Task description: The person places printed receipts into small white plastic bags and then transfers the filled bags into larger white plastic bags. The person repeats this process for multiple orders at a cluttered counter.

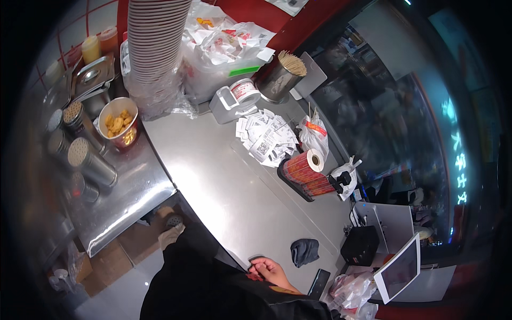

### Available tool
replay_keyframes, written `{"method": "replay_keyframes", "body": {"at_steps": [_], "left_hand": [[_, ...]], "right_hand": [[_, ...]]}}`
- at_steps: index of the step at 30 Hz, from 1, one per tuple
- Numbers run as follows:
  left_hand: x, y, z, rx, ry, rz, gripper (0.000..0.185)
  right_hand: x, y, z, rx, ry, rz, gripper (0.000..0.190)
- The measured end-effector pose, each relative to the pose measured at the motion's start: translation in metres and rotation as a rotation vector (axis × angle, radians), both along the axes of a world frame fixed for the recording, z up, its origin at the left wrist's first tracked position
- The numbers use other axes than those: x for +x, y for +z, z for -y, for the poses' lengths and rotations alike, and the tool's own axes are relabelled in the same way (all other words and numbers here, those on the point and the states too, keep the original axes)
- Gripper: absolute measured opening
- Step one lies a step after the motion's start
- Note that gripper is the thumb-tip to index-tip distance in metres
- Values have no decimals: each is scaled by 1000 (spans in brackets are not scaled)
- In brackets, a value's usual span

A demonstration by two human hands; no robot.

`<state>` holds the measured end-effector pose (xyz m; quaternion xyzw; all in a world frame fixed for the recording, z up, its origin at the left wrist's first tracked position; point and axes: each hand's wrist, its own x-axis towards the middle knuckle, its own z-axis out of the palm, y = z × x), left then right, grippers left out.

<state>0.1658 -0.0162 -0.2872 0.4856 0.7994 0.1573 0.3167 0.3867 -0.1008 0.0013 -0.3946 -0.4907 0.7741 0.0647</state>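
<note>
My right hand [266, 269] rests at the near edge of the steel counter [200, 176], its fingers curled. A thin dark edge shows by the fingertips; whether the hand grips it cannot be told. My left hand is out of view. To the right of the visible hand lies a crumpled dark grey cloth [305, 253], and a black smartphone [319, 284] lies below it. Farther back, a red label roll [304, 170] sits in a black dispenser beside a pile of printed paper slips [268, 138].
Left, a paper tub of fried food [119, 124] stands near metal shakers [90, 160]. Behind are stacked tubs [158, 40], a tape dispenser [232, 102], a can of wooden skewers [282, 76] and a bin of plastic bags [216, 68]. A tablet [400, 268] stands right.
</note>
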Motion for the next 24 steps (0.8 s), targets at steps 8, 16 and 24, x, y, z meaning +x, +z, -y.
{"method": "replay_keyframes", "body": {"at_steps": [8, 16, 24], "left_hand": [[-37, 9, 20, 89, 4, 48, 47], [-120, 186, 233, -106, 433, 650, 46], [-130, 390, 361, 234, 807, 1174, 66]], "right_hand": [[1, 2, -3, -88, -36, 58, 21], [-10, 9, -5, -128, 0, 29, 22], [-88, 43, -21, -29, 269, -173, 23]]}}
